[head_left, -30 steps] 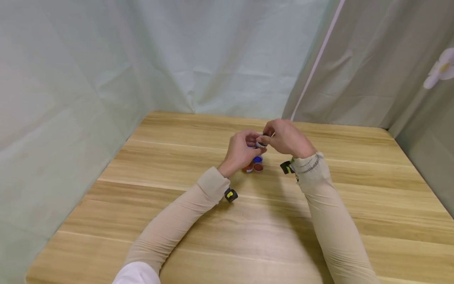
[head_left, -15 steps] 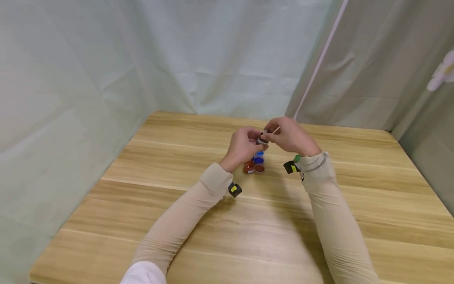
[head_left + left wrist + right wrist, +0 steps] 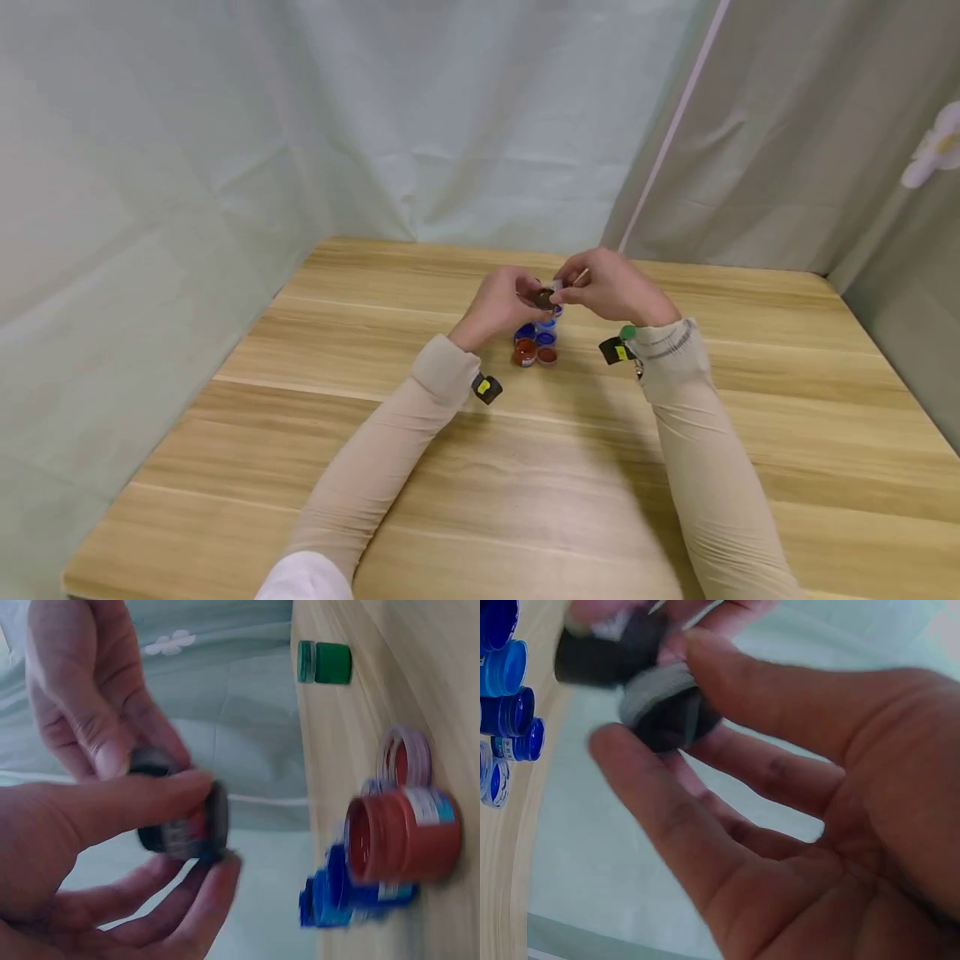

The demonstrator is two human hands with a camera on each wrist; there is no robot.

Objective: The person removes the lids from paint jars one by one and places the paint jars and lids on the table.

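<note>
My left hand (image 3: 497, 305) grips a small jar of black paint (image 3: 180, 836) between thumb and fingers, above the table. Its dark round mouth faces up toward the head camera. Close beside it, my right hand (image 3: 611, 287) pinches a clear-rimmed lid (image 3: 667, 709) with black paint inside, between thumb and fingers. In the right wrist view, lid and jar overlap at a slant, blurred; whether they touch I cannot tell. Below the hands stand an uncapped reddish-brown jar (image 3: 405, 836), its stained lid (image 3: 547, 356), and blue jars (image 3: 506, 712) with blue-stained lids.
A green jar (image 3: 330, 662) stands on the wooden table (image 3: 480, 500), right of the group and partly behind the right cuff in the head view. Pale curtains (image 3: 480, 125) hang behind the table and at its sides.
The black jar has tipped, so its round mouth now shows. The lid in my right hand has come off it. My left hand has shifted slightly left; more blue jars are visible below.
</note>
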